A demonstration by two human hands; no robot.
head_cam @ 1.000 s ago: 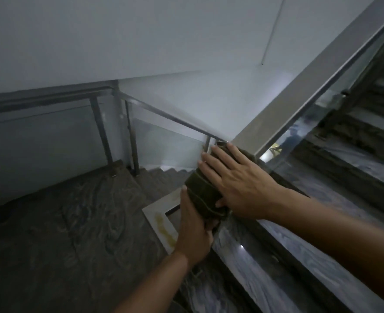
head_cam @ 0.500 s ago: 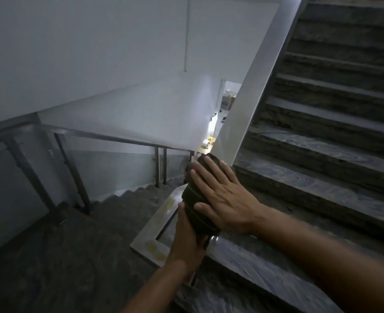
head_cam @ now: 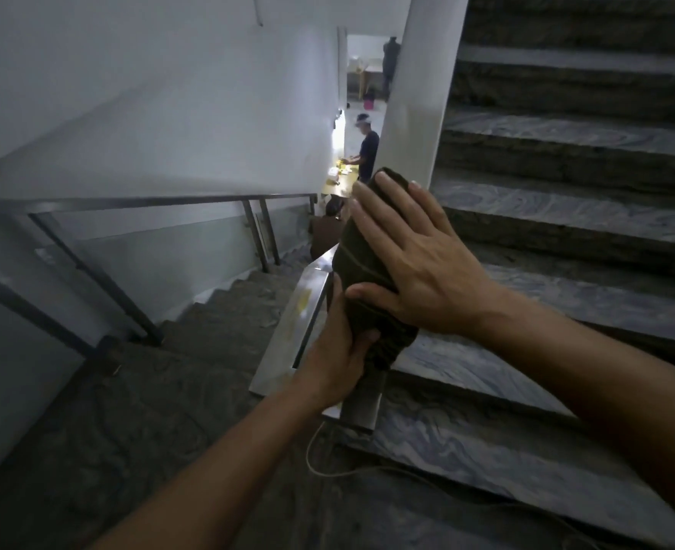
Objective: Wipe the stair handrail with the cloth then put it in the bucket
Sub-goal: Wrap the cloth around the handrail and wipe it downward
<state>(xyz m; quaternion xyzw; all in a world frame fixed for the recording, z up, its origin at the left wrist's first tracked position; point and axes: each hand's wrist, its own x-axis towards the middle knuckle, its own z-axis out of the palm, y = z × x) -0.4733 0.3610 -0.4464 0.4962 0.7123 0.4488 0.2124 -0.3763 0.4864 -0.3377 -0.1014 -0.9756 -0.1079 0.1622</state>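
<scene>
Dark cloth (head_cam: 361, 271) wrapped over metal handrail (head_cam: 411, 113) at its lower end, right hand (head_cam: 419, 267) flat on top, fingers spread, left hand (head_cam: 338, 351) gripping cloth from below, marble stairs (head_cam: 566, 208) beside

Just one view here, a wide-angle cam on the person's head, tilted forward and down from a stair landing. Both forearms reach in from the bottom edge, so it sits close to the handrail (head_cam: 415, 113). Steps (head_cam: 566, 208) climb on the right, a lower flight drops away left of centre.
</scene>
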